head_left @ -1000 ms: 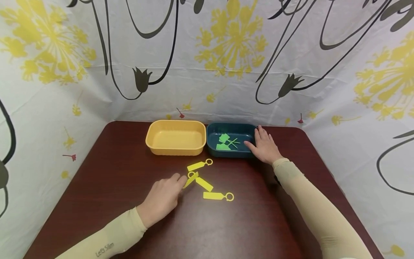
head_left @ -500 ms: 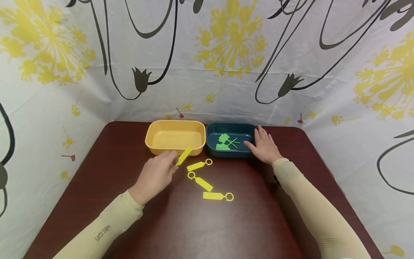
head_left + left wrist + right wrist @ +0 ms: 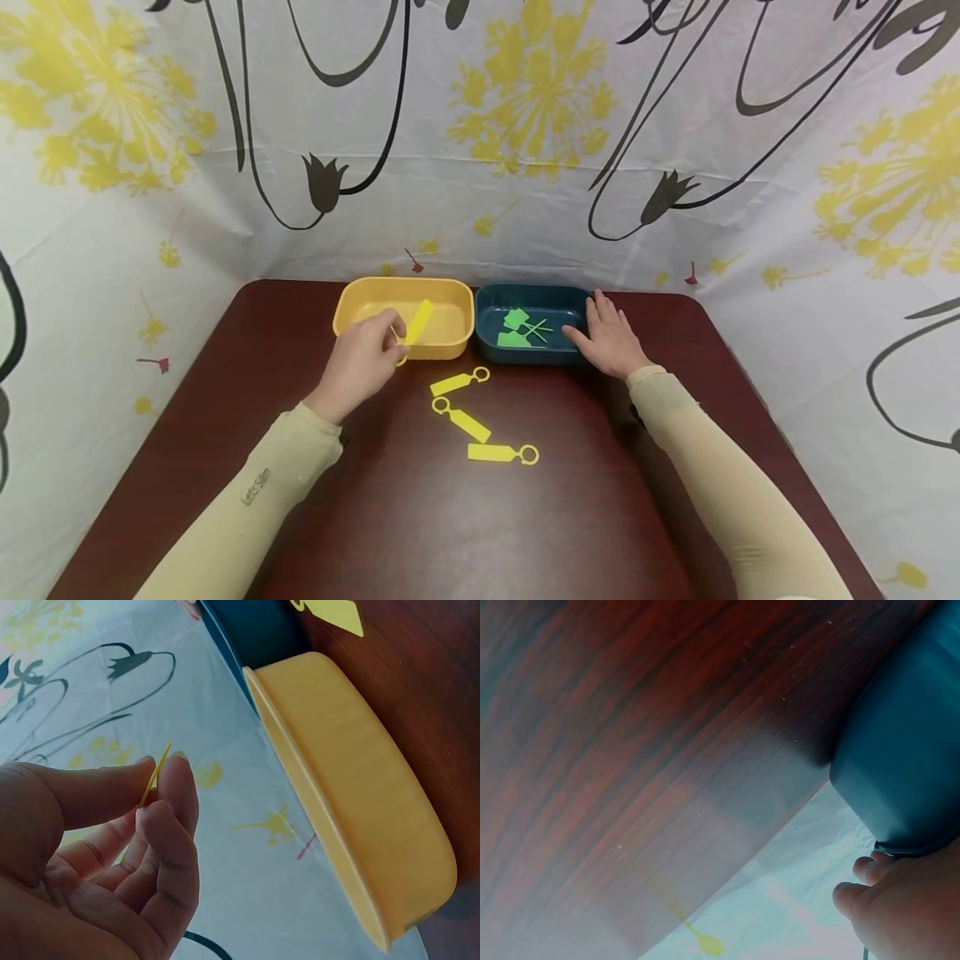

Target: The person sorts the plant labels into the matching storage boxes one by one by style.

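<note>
My left hand [image 3: 363, 358] pinches a yellow tag [image 3: 418, 322] between thumb and fingertips, its flat end pointing up over the front of the yellow bin [image 3: 352, 333]. The left wrist view shows that tag [image 3: 156, 776] edge-on at the fingertips, with the yellow bin [image 3: 360, 780] beside the hand. My right hand [image 3: 617, 342] rests on the right rim of the dark teal bin [image 3: 491, 354], fingers straight and spread. In the right wrist view the right hand [image 3: 907, 900] lies at the rim of the teal bin [image 3: 907, 742]. Several green flat pieces [image 3: 516, 338] lie inside the teal bin.
Three yellow ring-ended tags lie on the dark red table [image 3: 570, 517] in front of the bins: an upper tag [image 3: 452, 384], a middle tag [image 3: 469, 424] and a lower tag [image 3: 491, 452]. A patterned curtain [image 3: 450, 192] hangs behind the bins, which stand side by side.
My left hand has lifted one yellow tag from the group on the table and carried it up and away to the yellow bin's front. The right hand stays on the teal bin.
</note>
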`<state>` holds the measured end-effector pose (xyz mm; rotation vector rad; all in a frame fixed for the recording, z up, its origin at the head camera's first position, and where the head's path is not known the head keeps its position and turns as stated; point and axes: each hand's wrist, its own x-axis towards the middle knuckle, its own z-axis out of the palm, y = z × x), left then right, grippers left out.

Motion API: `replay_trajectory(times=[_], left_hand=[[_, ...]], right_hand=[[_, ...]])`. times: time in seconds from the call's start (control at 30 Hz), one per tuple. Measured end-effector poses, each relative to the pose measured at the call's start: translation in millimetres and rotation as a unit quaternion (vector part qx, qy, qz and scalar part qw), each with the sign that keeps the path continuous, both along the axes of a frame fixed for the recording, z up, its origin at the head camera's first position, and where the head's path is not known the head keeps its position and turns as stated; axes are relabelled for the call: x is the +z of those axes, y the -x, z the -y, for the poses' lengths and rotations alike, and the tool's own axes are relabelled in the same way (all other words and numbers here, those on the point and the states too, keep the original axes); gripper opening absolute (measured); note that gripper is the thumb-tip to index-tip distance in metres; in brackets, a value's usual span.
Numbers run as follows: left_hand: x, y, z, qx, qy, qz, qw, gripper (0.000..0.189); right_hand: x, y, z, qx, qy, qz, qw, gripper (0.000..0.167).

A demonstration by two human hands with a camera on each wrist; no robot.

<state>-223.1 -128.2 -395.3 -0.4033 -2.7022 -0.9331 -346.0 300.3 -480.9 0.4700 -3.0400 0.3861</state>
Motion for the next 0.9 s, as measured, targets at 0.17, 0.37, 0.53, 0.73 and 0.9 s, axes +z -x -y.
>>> replay_trajectory(times=[0.17, 0.37, 0.53, 0.73, 0.9], left_hand=[[-0.3, 22.3, 1.9, 0.000, 0.006, 0.022, 0.9997, 0.022], [-5.9, 46.6, 7.6, -0.004, 0.031, 0.045, 0.9985, 0.021], [-12.6, 63.6, 13.5, -0.004, 0.045, 0.066, 0.9968, 0.021], [-20.7, 78.5, 19.3, -0.011, 0.060, 0.083, 0.9947, 0.021], [-26.9, 92.2, 20.2, -0.017, 0.075, 0.096, 0.9924, 0.019]], right_hand=[[1.1, -0.6, -0.1, 0.000, 0.002, -0.003, 1.0000, 0.096], [2.4, -2.1, 0.8, 0.003, 0.004, -0.001, 1.0000, 0.097], [1.5, -2.3, 0.0, 0.003, -0.001, -0.003, 1.0000, 0.097], [0.1, -1.3, 0.1, 0.002, -0.001, 0.000, 1.0000, 0.096], [0.5, 0.0, -1.1, -0.001, 0.004, 0.004, 1.0000, 0.096]])
